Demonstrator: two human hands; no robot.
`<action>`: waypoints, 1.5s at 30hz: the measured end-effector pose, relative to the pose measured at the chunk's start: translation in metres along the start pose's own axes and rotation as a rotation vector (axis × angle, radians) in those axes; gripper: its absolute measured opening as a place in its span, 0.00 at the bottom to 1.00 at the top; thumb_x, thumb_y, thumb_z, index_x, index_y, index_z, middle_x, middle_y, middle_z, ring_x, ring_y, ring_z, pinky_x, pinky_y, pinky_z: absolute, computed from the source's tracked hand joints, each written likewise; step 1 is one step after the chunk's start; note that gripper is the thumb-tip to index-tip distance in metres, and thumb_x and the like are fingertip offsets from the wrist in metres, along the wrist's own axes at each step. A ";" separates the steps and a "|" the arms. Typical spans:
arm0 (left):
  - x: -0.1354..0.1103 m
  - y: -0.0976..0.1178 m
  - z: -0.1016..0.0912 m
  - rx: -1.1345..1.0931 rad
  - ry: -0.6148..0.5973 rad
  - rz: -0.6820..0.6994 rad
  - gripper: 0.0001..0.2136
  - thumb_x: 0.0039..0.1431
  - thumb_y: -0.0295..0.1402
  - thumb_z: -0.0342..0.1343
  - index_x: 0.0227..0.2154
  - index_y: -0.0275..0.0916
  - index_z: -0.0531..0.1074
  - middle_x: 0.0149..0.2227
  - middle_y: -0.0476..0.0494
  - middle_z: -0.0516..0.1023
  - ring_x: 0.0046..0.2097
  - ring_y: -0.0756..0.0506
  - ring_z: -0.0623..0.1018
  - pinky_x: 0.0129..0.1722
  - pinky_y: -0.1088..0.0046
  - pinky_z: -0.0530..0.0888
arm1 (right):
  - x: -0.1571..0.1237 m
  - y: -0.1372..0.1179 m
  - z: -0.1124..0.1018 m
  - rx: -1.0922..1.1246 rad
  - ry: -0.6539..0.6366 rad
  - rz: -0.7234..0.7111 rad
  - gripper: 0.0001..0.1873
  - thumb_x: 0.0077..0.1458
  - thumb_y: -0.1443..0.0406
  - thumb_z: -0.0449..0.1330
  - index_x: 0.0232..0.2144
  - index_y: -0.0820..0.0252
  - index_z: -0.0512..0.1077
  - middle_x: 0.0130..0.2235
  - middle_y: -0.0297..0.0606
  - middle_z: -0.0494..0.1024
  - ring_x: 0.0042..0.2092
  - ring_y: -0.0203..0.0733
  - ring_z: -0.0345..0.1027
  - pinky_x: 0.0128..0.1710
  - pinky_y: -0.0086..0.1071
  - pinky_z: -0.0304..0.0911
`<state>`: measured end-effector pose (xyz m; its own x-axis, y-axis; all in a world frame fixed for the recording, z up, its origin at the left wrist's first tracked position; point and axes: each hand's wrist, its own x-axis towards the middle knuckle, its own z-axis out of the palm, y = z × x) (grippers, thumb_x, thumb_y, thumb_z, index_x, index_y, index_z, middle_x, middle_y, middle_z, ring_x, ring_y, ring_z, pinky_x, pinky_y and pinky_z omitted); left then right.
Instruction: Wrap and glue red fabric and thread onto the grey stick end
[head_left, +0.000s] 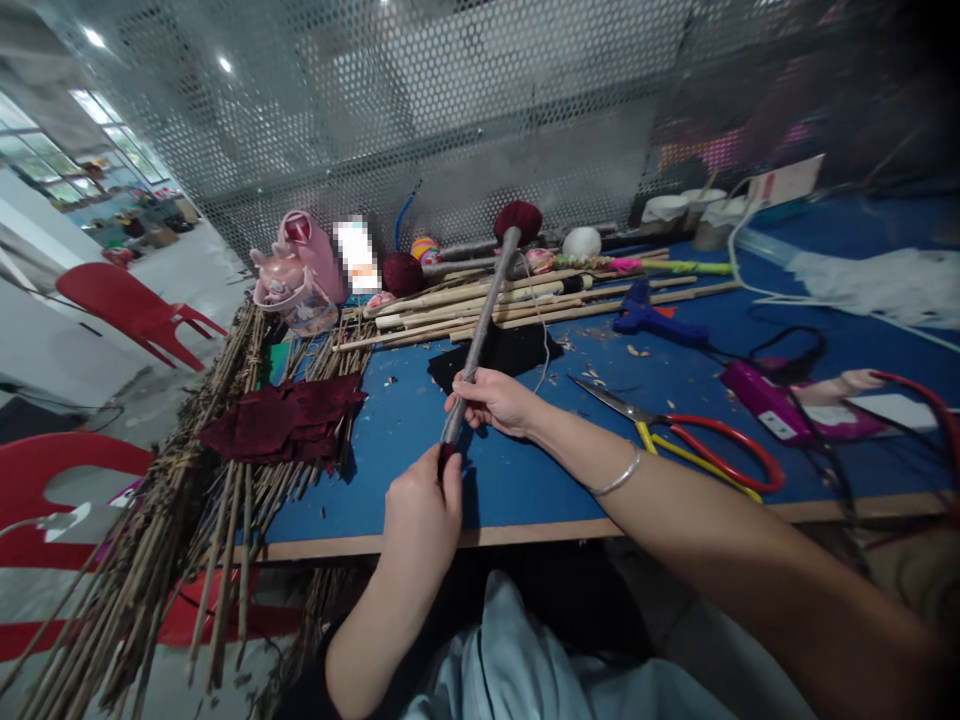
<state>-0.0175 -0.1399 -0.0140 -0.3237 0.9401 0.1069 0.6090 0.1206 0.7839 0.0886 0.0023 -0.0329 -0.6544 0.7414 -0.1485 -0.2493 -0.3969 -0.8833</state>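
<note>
While both hands work near the centre of the frame, the grey-wrapped stick (pixel 487 315) runs diagonally between them, from its dark red padded head (pixel 519 220) at upper centre to its lower end at the left hand (pixel 424 505). The fingers of the left hand are curled narrowly around this lower end, with the thumb along its right side; a dark red patch shows at the grip. The right hand (pixel 499 400) holds the shaft just above, pinched between thumb and fingers, the remaining fingers folded beneath. The shaft therefore passes through both grips, and the padded head lies well apart from all fingertips. A thin grey cord (pixel 541 350) hangs in a curve to the right of the shaft. A silver bangle (pixel 619 472) encircles the right wrist.

Behind the shaft, black cloth (pixel 525 352) lies flat on the blue table (pixel 352 512). Scissors (pixel 651 420) with red and yellow handles lie right of centre, near the right forearm; a blue glue gun (pixel 660 325) lies above them. At left of the frame, dark red cloth pieces (pixel 285 420) are stacked on thin sticks (pixel 246 520).
</note>
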 end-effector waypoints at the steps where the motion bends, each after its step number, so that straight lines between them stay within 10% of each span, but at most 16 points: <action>1: -0.001 0.001 0.001 -0.016 0.014 -0.004 0.12 0.52 0.38 0.54 0.38 0.41 0.75 0.31 0.39 0.78 0.32 0.42 0.75 0.34 0.73 0.66 | 0.001 0.001 0.000 -0.003 0.008 -0.006 0.05 0.53 0.69 0.55 0.27 0.61 0.60 0.22 0.36 0.76 0.15 0.27 0.60 0.12 0.19 0.58; 13: 0.005 0.003 -0.009 -0.270 0.045 -0.130 0.17 0.55 0.41 0.49 0.41 0.34 0.72 0.27 0.43 0.77 0.28 0.46 0.78 0.28 0.73 0.74 | -0.008 -0.003 0.004 0.290 -0.277 -0.011 0.13 0.47 0.72 0.60 0.37 0.61 0.63 0.36 0.38 0.77 0.41 0.39 0.72 0.40 0.34 0.67; 28: 0.010 -0.005 0.002 0.470 0.138 0.199 0.15 0.57 0.35 0.49 0.42 0.31 0.71 0.34 0.34 0.79 0.34 0.42 0.78 0.33 0.71 0.71 | -0.003 0.009 0.023 -0.021 0.162 0.031 0.10 0.49 0.67 0.60 0.26 0.59 0.59 0.23 0.32 0.74 0.22 0.33 0.69 0.22 0.25 0.64; 32: 0.015 -0.006 -0.007 0.236 0.049 0.068 0.14 0.58 0.37 0.46 0.38 0.34 0.72 0.25 0.42 0.78 0.26 0.46 0.77 0.28 0.73 0.71 | -0.008 0.002 0.018 -0.458 0.193 -0.107 0.16 0.49 0.55 0.58 0.21 0.60 0.60 0.17 0.29 0.67 0.19 0.31 0.61 0.19 0.25 0.57; 38: 0.013 -0.014 -0.012 -0.302 -0.091 -0.210 0.17 0.53 0.44 0.50 0.35 0.34 0.71 0.23 0.46 0.75 0.24 0.47 0.77 0.24 0.74 0.74 | -0.011 -0.020 -0.006 -0.958 0.756 -0.578 0.16 0.50 0.53 0.55 0.24 0.60 0.63 0.23 0.30 0.65 0.26 0.33 0.59 0.27 0.27 0.53; 45: 0.017 -0.019 -0.013 -0.255 -0.034 -0.109 0.16 0.54 0.43 0.49 0.34 0.35 0.72 0.23 0.47 0.75 0.24 0.47 0.77 0.25 0.75 0.73 | -0.043 -0.031 0.027 -1.132 0.331 -0.239 0.07 0.51 0.64 0.52 0.24 0.60 0.65 0.19 0.28 0.63 0.21 0.31 0.55 0.22 0.26 0.48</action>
<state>-0.0441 -0.1309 -0.0190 -0.3505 0.9365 -0.0037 0.3683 0.1415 0.9189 0.1054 -0.0321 0.0125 -0.4204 0.9004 0.1115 0.5372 0.3461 -0.7692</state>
